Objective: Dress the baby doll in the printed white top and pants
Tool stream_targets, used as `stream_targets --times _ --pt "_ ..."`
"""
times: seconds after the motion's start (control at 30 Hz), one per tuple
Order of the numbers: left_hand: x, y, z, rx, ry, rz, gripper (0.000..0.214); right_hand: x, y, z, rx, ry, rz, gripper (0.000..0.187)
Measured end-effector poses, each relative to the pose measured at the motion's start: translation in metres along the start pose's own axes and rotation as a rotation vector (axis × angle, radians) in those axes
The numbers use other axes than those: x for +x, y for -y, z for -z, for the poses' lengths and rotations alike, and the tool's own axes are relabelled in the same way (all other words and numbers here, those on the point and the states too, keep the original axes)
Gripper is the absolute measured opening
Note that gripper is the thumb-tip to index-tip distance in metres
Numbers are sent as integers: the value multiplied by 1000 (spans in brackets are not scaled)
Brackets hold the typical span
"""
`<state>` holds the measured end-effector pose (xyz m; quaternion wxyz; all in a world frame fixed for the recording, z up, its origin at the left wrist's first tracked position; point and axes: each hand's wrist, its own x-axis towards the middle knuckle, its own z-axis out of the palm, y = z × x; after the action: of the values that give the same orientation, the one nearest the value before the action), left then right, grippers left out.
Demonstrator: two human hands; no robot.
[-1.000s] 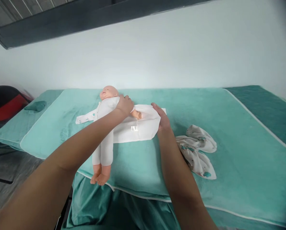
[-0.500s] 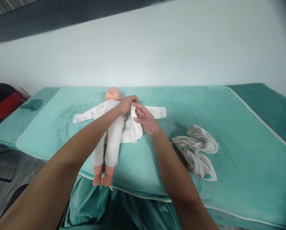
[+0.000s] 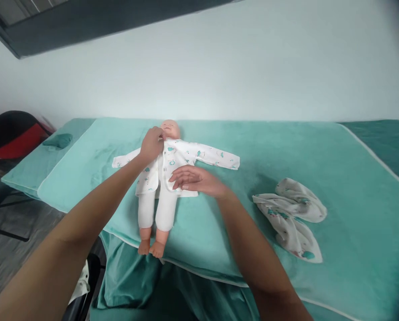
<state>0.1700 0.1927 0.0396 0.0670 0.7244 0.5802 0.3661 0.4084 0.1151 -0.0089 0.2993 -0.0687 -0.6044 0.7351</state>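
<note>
A baby doll (image 3: 166,211) with a white cloth body lies on its back on the green bed, head toward the wall. It wears a white baby jacket (image 3: 182,154) with small green prints, both front panels now over the chest and the sleeves spread out. My left hand (image 3: 152,143) is closed at the collar, just below the doll's chin, pinching the jacket's edge; its fingertips are partly hidden. With fingers stretched out, my right hand (image 3: 197,180) rests over the lower front of the jacket.
To the right lies a crumpled printed white cloth (image 3: 291,218). The green massage bed (image 3: 320,165) runs along the wall, with a face hole (image 3: 58,141) at its left end. A black and red chair (image 3: 17,138) stands at far left.
The jacket's right-side panel has been folded over the doll's chest. My left hand has moved left to the collar, and my right hand has come down onto the panel. The view has shifted slightly.
</note>
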Motion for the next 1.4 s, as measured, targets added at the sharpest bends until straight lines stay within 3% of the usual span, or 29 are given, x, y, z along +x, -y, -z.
stream_targets --times 0.2,0.33,0.4,0.47,0.57,0.63,0.77,0.83,0.93,1.1,1.17,1.23,1.33,1.4 --pt "-28 -8 2 10 -30 65 6 -3 4 2 -52 -15 17 43" --pt "-36 -18 -2 53 9 137 23 1 7 -5 -157 124 -97 45" --pt "-35 -21 -5 94 31 191 23 2 7 -9 -234 109 -144 42" --pt "-32 -23 -6 131 48 219 21 2 6 -12 -416 5 -185 35" --pt "-29 -24 -8 169 66 211 19 3 0 -16 -937 -142 -181 33" --pt "-27 -25 -7 181 62 206 19 4 -3 -20 -1208 -152 -123 31" --pt "-26 -22 -7 198 43 186 20 6 -2 -29 -1415 -109 -67 13" --pt "-25 -20 -7 201 39 185 21 5 2 -33 -1417 -121 -54 13" --pt "-23 -17 -7 176 22 222 21 4 4 -37 -1241 -156 24 9" --pt "-23 -13 -5 38 -2 296 14 5 -1 -39 -976 -67 139 15" --pt "-27 -9 -2 -86 -16 344 11 6 -3 -34 -957 -141 96 26" --pt "-35 -1 2 -169 -61 365 21 6 -4 -25 -959 -330 46 34" --pt "-52 15 11 -118 -146 381 20 5 -8 -9 -1032 -657 -25 35" --pt "-67 26 18 -57 -133 439 17 5 -13 0 -1118 -766 -118 34"
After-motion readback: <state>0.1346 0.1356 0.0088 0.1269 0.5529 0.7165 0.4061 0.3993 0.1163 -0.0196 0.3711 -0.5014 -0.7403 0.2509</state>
